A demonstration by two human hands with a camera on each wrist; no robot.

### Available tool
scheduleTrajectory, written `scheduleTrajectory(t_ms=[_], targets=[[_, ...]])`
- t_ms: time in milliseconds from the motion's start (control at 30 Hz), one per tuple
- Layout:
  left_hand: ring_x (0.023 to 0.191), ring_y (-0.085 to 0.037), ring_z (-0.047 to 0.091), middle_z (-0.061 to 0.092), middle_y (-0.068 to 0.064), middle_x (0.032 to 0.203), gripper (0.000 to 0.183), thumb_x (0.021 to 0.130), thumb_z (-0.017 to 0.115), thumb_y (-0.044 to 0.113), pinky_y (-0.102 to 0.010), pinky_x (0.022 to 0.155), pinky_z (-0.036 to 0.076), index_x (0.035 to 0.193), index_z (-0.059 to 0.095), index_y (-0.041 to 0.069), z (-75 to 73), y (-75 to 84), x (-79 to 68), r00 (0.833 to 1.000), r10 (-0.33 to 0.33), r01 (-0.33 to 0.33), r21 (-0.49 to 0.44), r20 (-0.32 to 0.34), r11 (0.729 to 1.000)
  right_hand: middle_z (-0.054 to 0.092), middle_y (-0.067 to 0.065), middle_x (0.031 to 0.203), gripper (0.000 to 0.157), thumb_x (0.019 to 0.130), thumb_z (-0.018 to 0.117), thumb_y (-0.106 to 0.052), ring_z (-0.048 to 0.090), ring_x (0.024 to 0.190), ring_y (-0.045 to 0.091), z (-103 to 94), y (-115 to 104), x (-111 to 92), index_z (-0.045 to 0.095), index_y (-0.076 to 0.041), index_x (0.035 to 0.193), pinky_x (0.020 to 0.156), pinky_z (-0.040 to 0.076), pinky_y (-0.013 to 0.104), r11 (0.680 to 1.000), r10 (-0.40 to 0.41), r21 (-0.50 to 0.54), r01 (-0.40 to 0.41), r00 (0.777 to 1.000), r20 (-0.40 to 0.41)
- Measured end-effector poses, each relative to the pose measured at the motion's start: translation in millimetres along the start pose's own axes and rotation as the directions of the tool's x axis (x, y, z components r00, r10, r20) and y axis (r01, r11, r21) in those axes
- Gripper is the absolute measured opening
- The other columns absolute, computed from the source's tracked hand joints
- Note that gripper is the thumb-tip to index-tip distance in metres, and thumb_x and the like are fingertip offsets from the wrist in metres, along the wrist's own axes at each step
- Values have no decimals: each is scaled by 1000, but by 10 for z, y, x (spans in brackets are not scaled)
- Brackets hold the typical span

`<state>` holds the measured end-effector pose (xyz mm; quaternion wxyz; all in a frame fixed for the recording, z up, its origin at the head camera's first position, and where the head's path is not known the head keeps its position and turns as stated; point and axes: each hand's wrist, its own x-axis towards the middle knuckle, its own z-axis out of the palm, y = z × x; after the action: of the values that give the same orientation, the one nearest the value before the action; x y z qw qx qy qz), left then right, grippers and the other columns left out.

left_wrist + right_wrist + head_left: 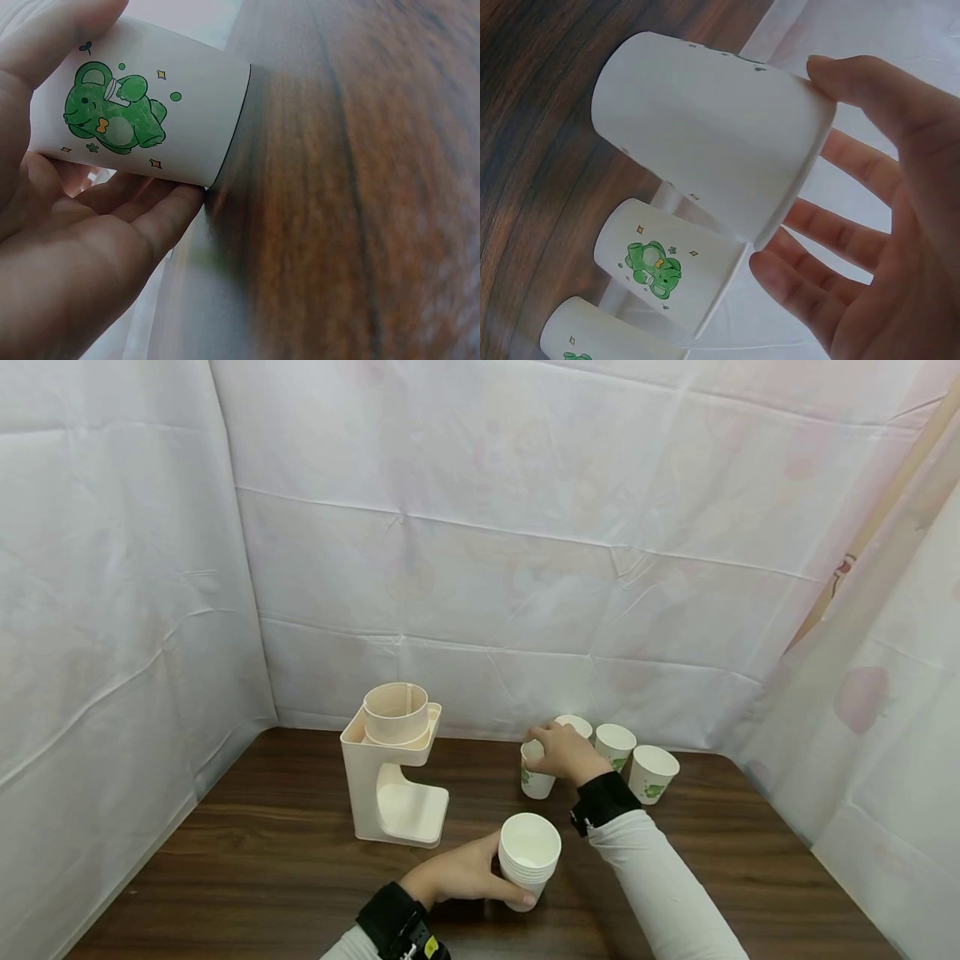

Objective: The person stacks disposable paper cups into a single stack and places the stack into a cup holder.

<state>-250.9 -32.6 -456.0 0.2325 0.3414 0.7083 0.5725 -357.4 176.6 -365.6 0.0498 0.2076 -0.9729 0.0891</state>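
Note:
My left hand (467, 872) is wrapped around the side of a stack of white paper cups (528, 867), nested with open tops up. A green bear print shows on the stack (116, 112) in the left wrist view, its base at the wood surface. Farther back, my right hand (564, 753) pinches a single paper cup (537, 785) near its rim from above. The right wrist view shows that cup (705, 127) with the thumb at one side of the rim and fingers at the other.
Three more upright paper cups, a rear one (576, 725), a middle one (617, 738) and a right one (655, 763), stand beside the right hand. Left of the hands stands a cream holder (366, 785) with a round tube on top. White curtains (480, 568) border the dark wooden table (247, 860).

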Motion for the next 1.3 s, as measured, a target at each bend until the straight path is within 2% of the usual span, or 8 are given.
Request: scheduleTrajectory(t_ms=[267,500,600,767,933,1300], targets=[[119,-10,54,60,9,125,75,82,85,16,-33,103,37,144,43,21,-7,0,6,1000,-4,4,11,4,1000,57,15,123,34,91,74,-30,62,99,32,5,-5,-56,65,-18,122,75,52,43,999,10,45,-11,1000,28],[119,-10,54,59,9,125,77,81,85,15,-35,104,37,144,42,21,-19,3,2,1000,-11,11,14,-2,1000,56,16,125,37,91,74,-31,59,106,38,-13,-35,-118,63,-18,124,75,52,45,998,27,48,-30,997,66],[119,-10,54,59,9,126,77,81,85,15,-35,104,37,145,41,20,-22,2,5,1000,-7,7,12,3,1000,57,15,125,35,93,73,-30,59,108,38,-3,-40,-161,63,-19,124,77,52,46,999,9,49,-13,998,64],[121,-11,53,59,8,127,78,83,84,16,-35,105,36,147,39,20,-22,-4,6,1000,-1,1,-1,15,1000,56,15,128,33,95,71,-28,58,113,37,61,-2,-242,65,-21,127,82,52,47,996,-60,73,60,998,-5],[119,-10,54,60,8,125,78,82,85,16,-35,104,37,146,41,20,-18,6,-1,1000,-10,10,9,4,1000,54,18,131,33,96,68,-27,60,107,34,155,83,-295,66,-20,129,79,53,45,989,-101,96,109,991,-83],[120,-11,54,60,8,126,78,83,84,15,-33,104,36,147,39,19,-15,8,-1,1000,4,-4,-8,13,1000,55,17,126,30,94,70,-25,55,111,38,149,118,-447,65,-21,123,84,49,55,988,-109,94,123,984,-143]])
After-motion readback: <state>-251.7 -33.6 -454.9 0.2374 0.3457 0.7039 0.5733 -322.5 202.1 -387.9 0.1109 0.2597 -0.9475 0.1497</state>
